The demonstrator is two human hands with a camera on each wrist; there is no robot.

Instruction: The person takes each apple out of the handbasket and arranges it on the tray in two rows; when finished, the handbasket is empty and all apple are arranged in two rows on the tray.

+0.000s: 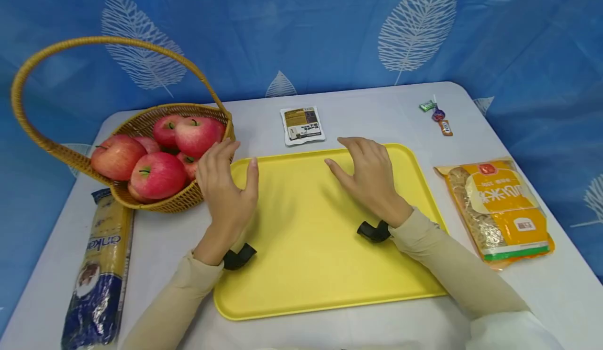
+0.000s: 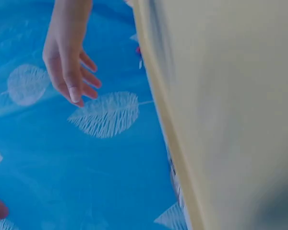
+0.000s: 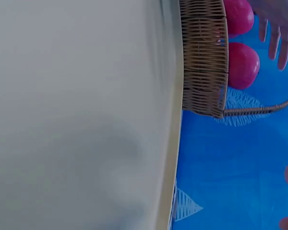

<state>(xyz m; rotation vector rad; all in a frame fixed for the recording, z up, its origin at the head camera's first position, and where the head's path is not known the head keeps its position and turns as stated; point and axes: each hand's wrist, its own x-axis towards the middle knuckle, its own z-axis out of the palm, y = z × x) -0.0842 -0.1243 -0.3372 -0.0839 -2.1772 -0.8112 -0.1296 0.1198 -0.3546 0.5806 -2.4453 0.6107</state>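
Note:
My left hand (image 1: pixel 226 188) hovers above the left part of a yellow tray (image 1: pixel 320 224), fingers loosely extended beside the wicker basket (image 1: pixel 174 203). Over the tray's right half is my right hand (image 1: pixel 369 175), thumb spread away from the fingers. Neither hand holds anything. Red apples (image 1: pixel 159 175) fill the basket, whose tall handle arches up to the left. In the left wrist view, the right hand (image 2: pixel 67 57) hangs with its fingers apart. The right wrist view catches the left hand's fingers (image 3: pixel 274 43) past the apples (image 3: pixel 243 65).
A blue and gold long packet (image 1: pixel 96 271) lies at the left. Behind the tray is a small white sachet (image 1: pixel 302 125). Wrapped sweets (image 1: pixel 438 114) and an orange food bag (image 1: pixel 499 211) lie on the right. A blue leaf-print cloth (image 1: pixel 301 31) hangs behind the white table.

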